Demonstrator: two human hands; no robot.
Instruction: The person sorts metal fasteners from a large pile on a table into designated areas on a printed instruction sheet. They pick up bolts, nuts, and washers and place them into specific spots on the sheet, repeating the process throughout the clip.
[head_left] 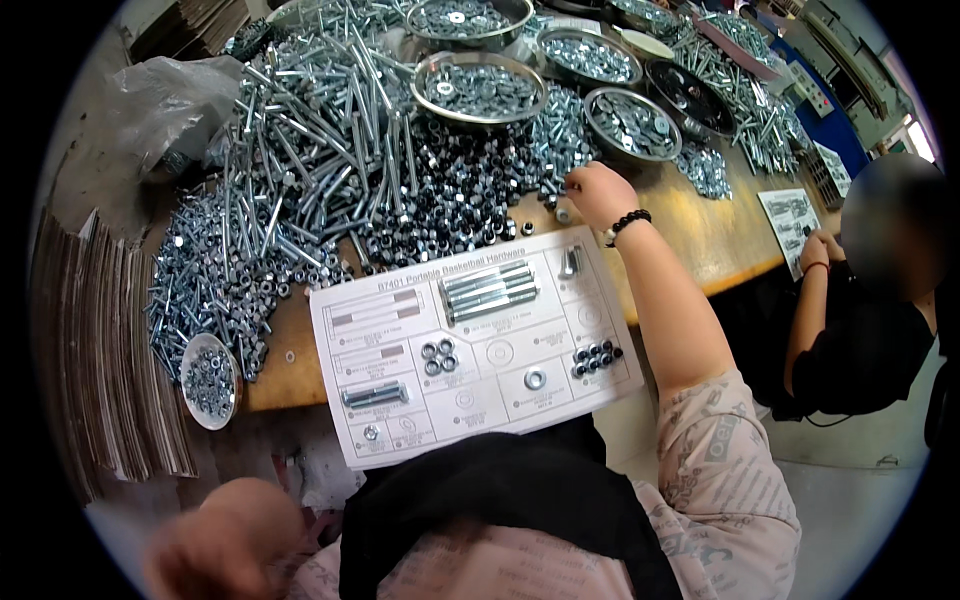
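Note:
My right hand (603,197), a dark beaded bracelet at its wrist, reaches over the table to the edge of a pile of small bolts (560,130). Its fingers are curled together; what they hold, if anything, is hidden. Low on the left, my left hand (215,545) is smeared by motion, away from the table. Between my arms a white printed sheet (470,420) lies partly over the table edge. Long bolts (490,290), short bolts (570,263), hex nuts (440,357), black-ringed lock nuts (597,357), a washer (535,379) and medium bolts (375,395) rest on it.
Loose long bolts (310,130) and lock nuts (450,185) heap behind the sheet. Metal bowls of washers (632,125) stand farther back. A white dish (210,382) sits at the left edge, near stacked cardboard (110,350). A co-worker (870,320) sits at right with another sheet (788,225).

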